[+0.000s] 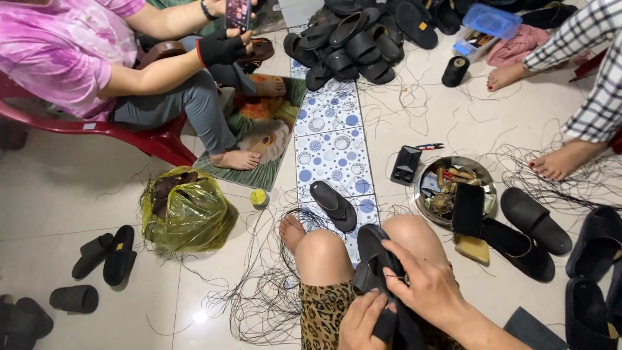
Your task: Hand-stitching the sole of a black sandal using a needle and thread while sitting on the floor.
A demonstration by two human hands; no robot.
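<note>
Both hands (414, 295) on a black sandal (376, 256)

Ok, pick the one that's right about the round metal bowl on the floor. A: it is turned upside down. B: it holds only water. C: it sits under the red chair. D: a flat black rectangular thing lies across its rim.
D: the flat black rectangular thing lies across the near rim of the metal bowl, which stands open side up with small odds and ends inside.
</note>
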